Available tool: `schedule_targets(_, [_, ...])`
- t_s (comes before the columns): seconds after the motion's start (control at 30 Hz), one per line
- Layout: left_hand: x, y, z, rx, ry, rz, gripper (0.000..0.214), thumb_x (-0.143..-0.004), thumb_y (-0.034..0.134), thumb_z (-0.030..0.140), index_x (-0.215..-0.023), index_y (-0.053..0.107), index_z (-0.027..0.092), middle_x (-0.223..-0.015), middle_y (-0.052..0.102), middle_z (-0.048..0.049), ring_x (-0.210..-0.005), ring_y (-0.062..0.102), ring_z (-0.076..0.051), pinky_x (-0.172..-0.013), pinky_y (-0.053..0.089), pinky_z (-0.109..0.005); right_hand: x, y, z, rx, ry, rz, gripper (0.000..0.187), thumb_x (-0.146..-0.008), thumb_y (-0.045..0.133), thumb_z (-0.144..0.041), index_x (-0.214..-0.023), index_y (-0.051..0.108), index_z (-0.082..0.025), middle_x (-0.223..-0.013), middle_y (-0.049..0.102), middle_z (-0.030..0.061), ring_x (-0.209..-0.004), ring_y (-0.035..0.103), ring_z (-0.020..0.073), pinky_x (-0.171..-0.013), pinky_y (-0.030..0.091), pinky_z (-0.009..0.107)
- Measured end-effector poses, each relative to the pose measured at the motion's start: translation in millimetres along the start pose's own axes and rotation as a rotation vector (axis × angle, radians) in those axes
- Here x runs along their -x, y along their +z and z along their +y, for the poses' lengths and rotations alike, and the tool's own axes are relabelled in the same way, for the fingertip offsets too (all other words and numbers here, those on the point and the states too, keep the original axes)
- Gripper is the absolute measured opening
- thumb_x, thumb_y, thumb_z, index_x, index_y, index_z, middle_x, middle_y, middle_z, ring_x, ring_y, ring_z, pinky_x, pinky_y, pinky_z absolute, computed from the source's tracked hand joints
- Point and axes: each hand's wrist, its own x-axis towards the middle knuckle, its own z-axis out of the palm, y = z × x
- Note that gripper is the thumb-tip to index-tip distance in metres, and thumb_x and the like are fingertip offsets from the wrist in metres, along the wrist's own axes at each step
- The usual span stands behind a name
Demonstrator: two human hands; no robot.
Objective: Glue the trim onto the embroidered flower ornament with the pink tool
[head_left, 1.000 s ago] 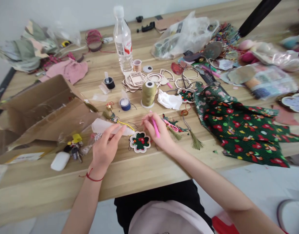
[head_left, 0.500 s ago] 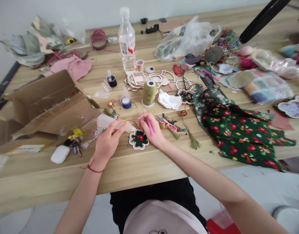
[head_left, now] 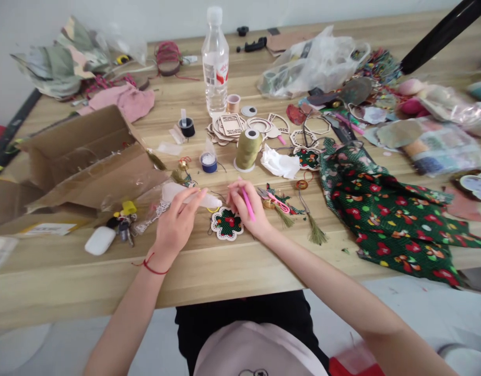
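The left hand (head_left: 177, 225) grasps a white strip (head_left: 189, 196); the right hand (head_left: 251, 215) pinches a pink pen (head_left: 248, 204). A flower-shaped ornament (head_left: 226, 223) lies flat on the table (head_left: 209, 271) between them. The step appears to be pen work; the next move calls for steady tip placement.

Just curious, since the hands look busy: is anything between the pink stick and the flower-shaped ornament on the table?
Nothing visible stands between them. The pink stick, held in the right hand, sits just beside the ornament, with only a small gap of table between its tip and the ornament's edge.
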Motion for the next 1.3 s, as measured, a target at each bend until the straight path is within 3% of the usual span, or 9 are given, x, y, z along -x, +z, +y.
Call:
schedule_targets(0.1, [-0.3,-1.5,1.3,0.065,-0.035,0.041,0.04,-0.097,0.051,0.015,-0.136,0.052,0.024,-0.122,0.066,-0.0085,-0.107,0.067,-0.017,-0.082,0.058,-0.023,0.8,0.0,-2.1,0.031,0.034,-0.015,0.02,-0.1,0.042,-0.041,-0.106,0.046,-0.023,-0.075,0.053,-0.0011,-0.058,0.05,0.014,-0.056,0.046,0.029])
schedule_targets(0.23, [0.5,-3.2,2.9,0.167,-0.11,0.076,0.039,-0.098,0.05,0.017,-0.136,0.049,0.022,-0.123,0.064,-0.011,-0.103,0.069,-0.018,-0.071,0.059,-0.022,1.5,0.4,-2.7,-0.006,0.108,-0.002,0.032,-0.1,0.037,-0.051,-0.114,0.042,-0.023,-0.08,0.055,-0.0006,-0.061,0.052,0.0143,-0.058,0.046,0.029])
schedule_targets(0.37, [1.3,-3.2,3.0,0.209,-0.147,0.083,0.038,-0.098,0.051,0.02,-0.136,0.047,0.023,-0.123,0.063,-0.0109,-0.095,0.07,-0.015,-0.063,0.057,-0.019,1.4,0.9,-2.7,-0.044,0.12,0.018,0.035,-0.098,0.041,-0.058,-0.103,0.046,-0.024,-0.08,0.054,-0.0009,-0.063,0.05,0.0139,-0.059,0.043,0.029])
schedule_targets(0.53, [-1.5,-3.8,2.3,0.108,-0.032,0.106,0.042,-0.096,0.054,0.016,-0.137,0.049,0.025,-0.118,0.066,-0.0083,-0.108,0.066,-0.019,-0.078,0.058,-0.025,1.2,1.2,-2.7,-0.079,0.095,0.019,0.033,-0.098,0.045,-0.056,-0.091,0.049,-0.024,-0.072,0.053,-0.0032,-0.059,0.047,0.0129,-0.058,0.04,0.028])
schedule_targets(0.77, [0.4,-4.0,1.6,0.092,0.04,0.04,0.052,-0.092,0.048,0.001,-0.137,0.051,0.027,-0.12,0.066,-0.0063,-0.079,0.069,-0.009,-0.071,0.055,-0.019,0.8,2.8,-1.9,-0.074,0.14,0.014,0.03,-0.095,0.053,-0.053,-0.092,0.046,-0.025,-0.068,0.055,-0.0048,-0.056,0.049,0.0124,-0.055,0.04,0.027])
schedule_targets(1.0, [-1.0,-4.3,2.1,0.098,0.002,0.056,0.048,-0.096,0.05,0.012,-0.141,0.048,0.029,-0.119,0.067,-0.0069,-0.104,0.068,-0.017,-0.079,0.057,-0.024,2.5,0.8,1.5,0.079,0.107,0.043,0.032,-0.096,0.05,-0.049,-0.078,0.052,-0.023,-0.06,0.052,-0.0049,-0.053,0.048,0.0124,-0.056,0.04,0.026])
schedule_targets(1.3, [-3.8,-5.6,0.9,0.054,0.011,0.092,0.036,-0.097,0.052,0.016,-0.132,0.053,0.023,-0.114,0.068,-0.0082,-0.102,0.068,-0.018,-0.077,0.058,-0.026,0.2,-1.0,1.1,0.245,0.082,-0.053,0.037,-0.096,0.052,-0.045,-0.07,0.06,-0.02,-0.069,0.064,0.0011,-0.065,0.059,0.0154,-0.065,0.045,0.027])
